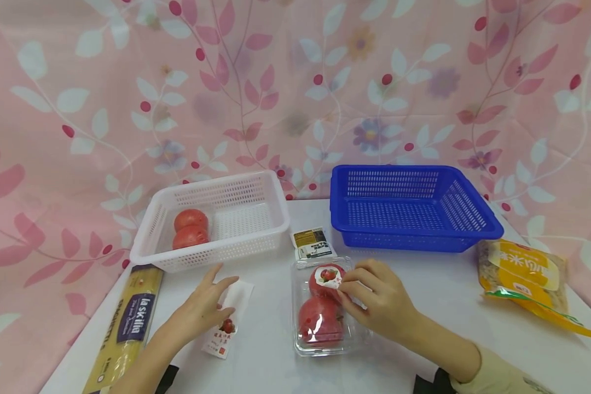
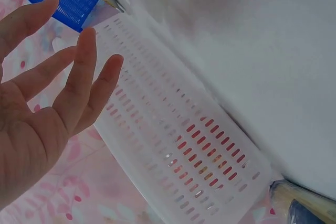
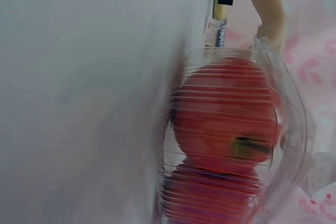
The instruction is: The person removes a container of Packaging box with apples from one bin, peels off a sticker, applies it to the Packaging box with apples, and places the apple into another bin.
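A clear plastic box (image 1: 299, 328) with two tomatoes (image 1: 320, 320) lies in front of me on the table. My right hand (image 1: 381, 298) pinches the edge of a round white sticker (image 1: 328, 276) with a red fruit picture, at the box's far half. Whether the sticker is fully stuck to the lid, I cannot tell. In the right wrist view the ribbed side of the box (image 3: 226, 108) fills the middle. My left hand (image 1: 202, 309), fingers spread and holding nothing, hovers by a white sticker sheet (image 1: 221, 334), which it partly covers.
Behind stand a white basket (image 1: 246, 249) holding two packed tomatoes (image 1: 191, 229) and a blue basket (image 1: 409, 241). Between them lies a small packet (image 1: 313, 243). A spaghetti pack (image 1: 128, 328) lies at the left, a yellow grain bag (image 1: 524, 279) at the right.
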Demonstrator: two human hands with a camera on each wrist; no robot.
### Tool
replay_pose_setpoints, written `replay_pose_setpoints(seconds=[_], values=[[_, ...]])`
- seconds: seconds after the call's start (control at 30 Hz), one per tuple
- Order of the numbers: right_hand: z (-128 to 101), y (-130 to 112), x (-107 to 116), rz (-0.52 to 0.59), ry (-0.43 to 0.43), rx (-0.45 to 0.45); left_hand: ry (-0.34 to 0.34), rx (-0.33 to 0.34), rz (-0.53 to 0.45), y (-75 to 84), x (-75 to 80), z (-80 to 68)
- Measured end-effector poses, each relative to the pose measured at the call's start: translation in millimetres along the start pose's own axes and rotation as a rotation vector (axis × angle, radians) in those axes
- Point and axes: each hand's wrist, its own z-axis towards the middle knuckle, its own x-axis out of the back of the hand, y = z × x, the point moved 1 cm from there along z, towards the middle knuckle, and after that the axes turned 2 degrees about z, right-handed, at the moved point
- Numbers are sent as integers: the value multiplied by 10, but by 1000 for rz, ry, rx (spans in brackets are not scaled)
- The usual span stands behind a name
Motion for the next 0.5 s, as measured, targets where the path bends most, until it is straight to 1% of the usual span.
replay_pose_setpoints(seconds=[0.07,0.2,0.3,0.37,0.5], values=[[-21,-6,-18,-5,-17,-11,-6,-12,9,-3,-1,3],[-64,-8,-53,-29,-35,-26,-34,-10,-10,16,-21,5],[-95,-15,-81,-52,-50,-39,-35,-28,1,58,-27,14],[-113,-22,-100,-58,-63,-48,-24,-60,16,100,-32,26],[-145,-33,-140,-51,-83,-55,44,-183,62,218,-54,65]])
